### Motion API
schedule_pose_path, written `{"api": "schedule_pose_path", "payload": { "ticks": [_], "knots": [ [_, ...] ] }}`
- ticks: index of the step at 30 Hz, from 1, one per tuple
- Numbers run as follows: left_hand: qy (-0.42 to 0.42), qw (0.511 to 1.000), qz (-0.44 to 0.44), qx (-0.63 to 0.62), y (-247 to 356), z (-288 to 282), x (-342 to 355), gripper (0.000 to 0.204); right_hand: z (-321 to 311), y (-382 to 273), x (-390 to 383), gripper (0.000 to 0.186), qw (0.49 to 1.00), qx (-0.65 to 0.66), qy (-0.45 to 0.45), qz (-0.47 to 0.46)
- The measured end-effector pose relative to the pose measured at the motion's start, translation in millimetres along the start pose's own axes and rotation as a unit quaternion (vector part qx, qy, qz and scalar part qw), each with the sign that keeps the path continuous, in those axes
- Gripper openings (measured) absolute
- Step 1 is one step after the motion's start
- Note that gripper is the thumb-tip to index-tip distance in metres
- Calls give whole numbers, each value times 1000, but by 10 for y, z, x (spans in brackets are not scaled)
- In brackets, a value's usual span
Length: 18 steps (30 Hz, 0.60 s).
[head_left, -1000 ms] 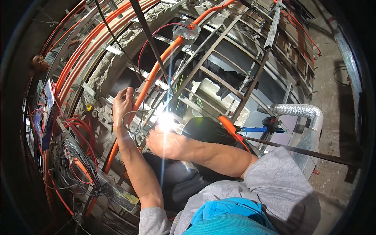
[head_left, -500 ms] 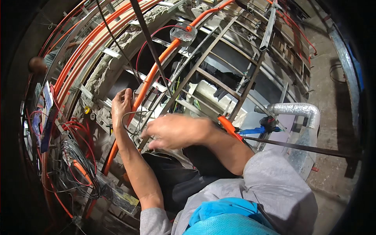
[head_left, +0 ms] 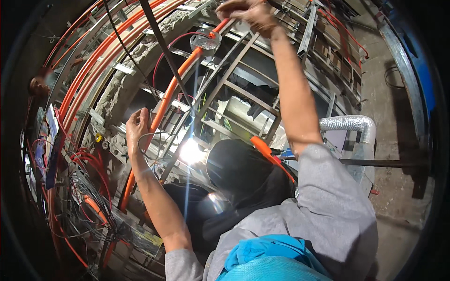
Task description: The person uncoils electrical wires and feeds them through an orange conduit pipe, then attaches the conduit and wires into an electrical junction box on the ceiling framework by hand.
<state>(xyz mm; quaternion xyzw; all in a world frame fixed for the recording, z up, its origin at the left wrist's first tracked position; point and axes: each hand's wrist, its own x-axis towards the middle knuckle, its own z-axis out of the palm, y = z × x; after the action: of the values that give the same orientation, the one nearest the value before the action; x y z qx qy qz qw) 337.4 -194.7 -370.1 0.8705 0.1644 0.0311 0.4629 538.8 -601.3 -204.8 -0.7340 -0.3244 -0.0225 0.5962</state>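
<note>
Orange conduit (head_left: 176,84) runs diagonally up the metal frame (head_left: 243,89). Nearest, the left hand (head_left: 137,125) closes around its lower stretch beside a thin grey wire (head_left: 157,136), apparently steadying it. Farther up, the right hand (head_left: 251,13) grips the conduit's upper end past the round junction box (head_left: 205,41).

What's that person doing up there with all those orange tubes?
A person is working on orange tubes that run along a metal frame by a rough wall. The left hand rests on one orange tube lower down, with a thin grey wire looping beside it. The right hand reaches high up and touches the same tube near its top, past a round clear box. A bright light shines below.
</note>
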Motion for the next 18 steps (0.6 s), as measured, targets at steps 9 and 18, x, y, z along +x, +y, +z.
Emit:
{"api": "schedule_pose_path", "payload": {
  "ticks": [9,18],
  "knots": [
    [-2,1000,19,-22,4,55,45,54,-1357,2027,-1676,7,697,456,534,-144],
    [34,999,-3,-30,96,158,-25,54,180,2543,-2281,35,647,180,683,287]
  ]
}}
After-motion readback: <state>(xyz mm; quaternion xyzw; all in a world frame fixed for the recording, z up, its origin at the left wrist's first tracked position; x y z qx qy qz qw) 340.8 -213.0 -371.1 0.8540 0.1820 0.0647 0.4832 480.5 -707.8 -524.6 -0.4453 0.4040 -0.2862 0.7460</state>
